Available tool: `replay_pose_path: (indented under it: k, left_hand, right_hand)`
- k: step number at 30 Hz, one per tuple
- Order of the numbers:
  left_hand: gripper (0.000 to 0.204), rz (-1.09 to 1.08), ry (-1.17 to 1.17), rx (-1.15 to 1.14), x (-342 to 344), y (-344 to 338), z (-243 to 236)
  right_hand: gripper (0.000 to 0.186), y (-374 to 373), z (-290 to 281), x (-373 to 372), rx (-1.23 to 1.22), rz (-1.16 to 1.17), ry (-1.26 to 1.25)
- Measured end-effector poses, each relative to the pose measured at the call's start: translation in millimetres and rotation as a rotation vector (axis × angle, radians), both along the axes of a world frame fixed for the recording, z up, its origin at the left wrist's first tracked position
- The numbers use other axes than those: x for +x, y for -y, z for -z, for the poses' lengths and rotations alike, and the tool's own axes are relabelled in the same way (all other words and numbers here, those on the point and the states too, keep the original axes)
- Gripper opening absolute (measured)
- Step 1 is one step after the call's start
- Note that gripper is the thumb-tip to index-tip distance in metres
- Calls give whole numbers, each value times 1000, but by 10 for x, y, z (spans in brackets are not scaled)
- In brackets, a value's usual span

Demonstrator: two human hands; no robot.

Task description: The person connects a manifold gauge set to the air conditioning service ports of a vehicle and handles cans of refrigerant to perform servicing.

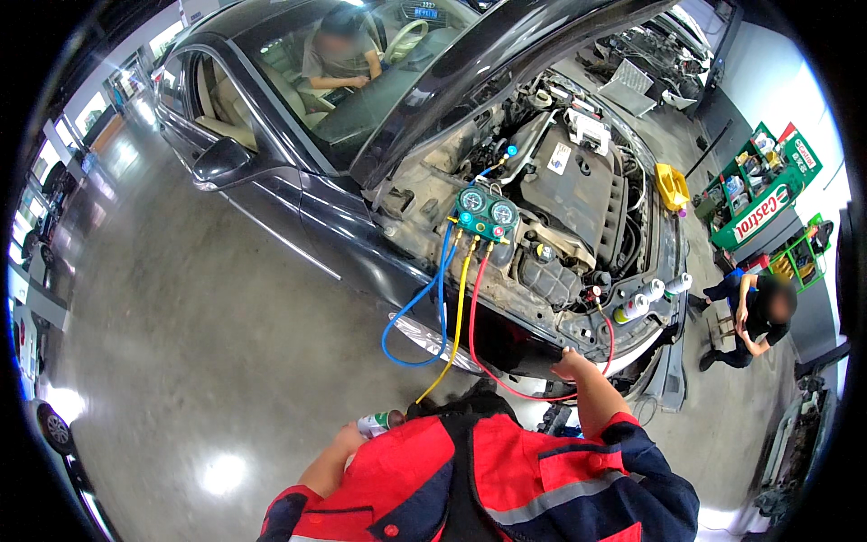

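Note:
My left hand (347, 439) is wrapped round a small white, green and dark red can (379, 423), held low in front of my body. My right hand (569, 363) is at the car's front edge with its fingers curled; whether they grip anything is hidden. A gauge manifold (485, 215) with two round dials rests at the side of the engine bay. From it hang a blue hose (408, 365), a yellow hose (460, 316) and a red hose (473, 336). The red hose loops under my right forearm and up to a small tap (595, 295) by the cans.
Several cans (631, 309) stand along the front of the engine bay. A yellow jug (672, 187) sits at its far corner. The raised hood (433, 99) hangs over the left side. One person (339, 59) sits inside the car; another (759, 312) sits at right by a green rack (763, 215).

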State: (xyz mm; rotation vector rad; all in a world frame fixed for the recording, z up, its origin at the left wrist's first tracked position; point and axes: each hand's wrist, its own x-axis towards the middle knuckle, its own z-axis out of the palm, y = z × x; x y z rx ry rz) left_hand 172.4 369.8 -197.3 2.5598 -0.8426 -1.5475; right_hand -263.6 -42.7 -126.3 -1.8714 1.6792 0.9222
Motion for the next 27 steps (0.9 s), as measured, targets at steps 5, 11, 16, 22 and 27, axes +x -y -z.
replay_pose_path:
  k: [5,11,16,22,27]
  left_hand:
    - [100,29,-13,41,136,-87,204]
    - [96,-1,-22,-18,105,-119,201]
    - [97,-13,-31,-30,44,-59,129]
    - [97,-37,-27,-36,25,-91,85]
    - [97,-39,-32,-48,0,-61,81]
  right_hand:
    - [84,65,3,-12,18,-43,15]
    - [80,83,-99,41,37,-42,36]
    - [80,68,19,-58,-39,-57,58]
    - [81,77,-17,17,6,-32,46]
    - [90,114,74,-63,68,55,43]
